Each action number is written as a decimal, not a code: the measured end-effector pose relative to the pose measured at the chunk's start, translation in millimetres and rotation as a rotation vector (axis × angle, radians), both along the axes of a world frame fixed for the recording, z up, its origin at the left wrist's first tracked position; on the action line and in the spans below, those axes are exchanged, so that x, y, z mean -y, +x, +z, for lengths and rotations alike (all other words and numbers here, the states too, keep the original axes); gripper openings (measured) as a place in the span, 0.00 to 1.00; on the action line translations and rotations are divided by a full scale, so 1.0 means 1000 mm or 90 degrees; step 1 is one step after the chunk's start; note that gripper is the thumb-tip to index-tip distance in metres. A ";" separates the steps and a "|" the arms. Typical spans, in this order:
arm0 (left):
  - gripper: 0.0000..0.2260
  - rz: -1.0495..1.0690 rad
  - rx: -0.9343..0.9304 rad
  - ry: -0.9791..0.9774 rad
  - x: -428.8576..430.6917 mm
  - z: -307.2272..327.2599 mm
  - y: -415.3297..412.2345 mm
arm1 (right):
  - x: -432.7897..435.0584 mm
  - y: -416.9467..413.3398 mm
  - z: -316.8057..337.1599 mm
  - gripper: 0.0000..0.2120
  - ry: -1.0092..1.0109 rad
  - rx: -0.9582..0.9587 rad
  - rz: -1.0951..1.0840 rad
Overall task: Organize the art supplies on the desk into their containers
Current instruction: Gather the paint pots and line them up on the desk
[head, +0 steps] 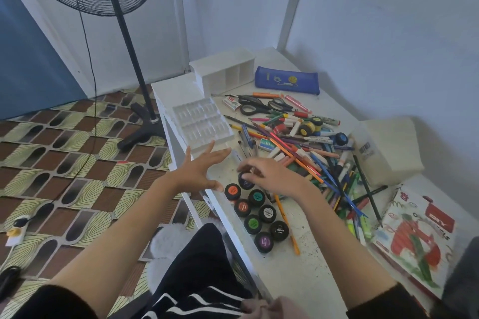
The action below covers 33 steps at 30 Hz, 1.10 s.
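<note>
Several black poster-paint jars (267,213) with coloured lids stand near the white desk's (305,274) front-left edge. My right hand (269,173) reaches over the farthest dark blue jar (245,181), fingertips curled round its lid. My left hand (204,166) hovers with fingers spread just in front of a clear compartment tray (202,122). A heap of pencils, markers and pens (305,153) covers the desk's middle, with black scissors (261,105) behind it.
A white three-slot organizer (225,70) and a blue pencil case (286,80) sit at the back. A frosted plastic box (388,147) stands at right, a colouring book (417,235) in front of it. A standing fan (134,59) is on the floor to the left.
</note>
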<state>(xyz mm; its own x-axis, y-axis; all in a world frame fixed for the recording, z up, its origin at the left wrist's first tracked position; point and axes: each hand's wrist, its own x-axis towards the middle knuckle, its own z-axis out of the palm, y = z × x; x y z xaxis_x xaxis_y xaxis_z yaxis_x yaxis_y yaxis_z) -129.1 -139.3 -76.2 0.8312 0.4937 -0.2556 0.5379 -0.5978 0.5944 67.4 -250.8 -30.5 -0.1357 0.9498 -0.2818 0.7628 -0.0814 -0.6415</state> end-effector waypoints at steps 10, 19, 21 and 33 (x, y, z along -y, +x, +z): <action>0.41 0.002 -0.001 -0.004 -0.001 -0.001 0.000 | -0.009 -0.006 -0.014 0.09 0.064 0.117 0.057; 0.40 0.006 0.008 -0.011 -0.001 -0.003 -0.001 | -0.017 0.045 -0.001 0.07 0.232 0.081 -0.176; 0.41 0.005 0.005 -0.013 -0.001 -0.002 0.000 | -0.025 0.069 0.000 0.09 0.249 0.122 -0.242; 0.40 0.037 0.019 0.024 0.006 -0.005 -0.003 | -0.062 0.094 -0.023 0.23 0.129 0.321 -0.156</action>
<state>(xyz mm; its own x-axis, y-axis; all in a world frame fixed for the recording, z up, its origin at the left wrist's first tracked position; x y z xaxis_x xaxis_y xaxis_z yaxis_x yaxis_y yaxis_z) -132.1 -144.8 -81.0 0.8075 0.5505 -0.2121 0.5553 -0.5879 0.5883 161.0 -188.6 -53.1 0.1983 0.9781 -0.0636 0.9518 -0.2076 -0.2257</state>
